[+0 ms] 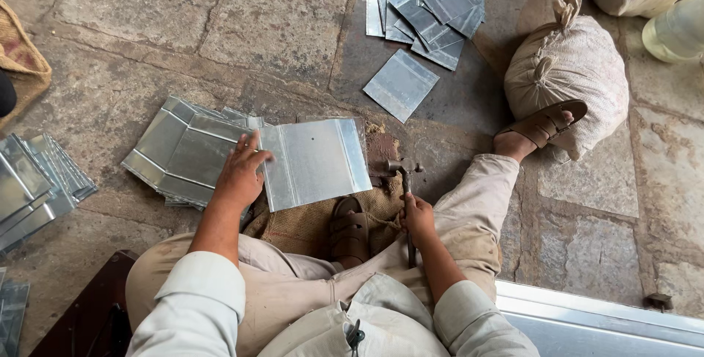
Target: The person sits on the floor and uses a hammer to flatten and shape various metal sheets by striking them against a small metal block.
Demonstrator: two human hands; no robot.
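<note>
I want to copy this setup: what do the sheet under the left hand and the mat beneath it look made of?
The sheet looks like thin galvanized steel or tin: dull silver-grey, matte sheen, crisp folded edges. The mat looks like burlap or jute: coarse brown weave, frayed edge. Left hand presses the sheet.

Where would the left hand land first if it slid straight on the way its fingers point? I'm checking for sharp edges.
Likely the metal sheet that the left hand already touches at its edge.
</note>
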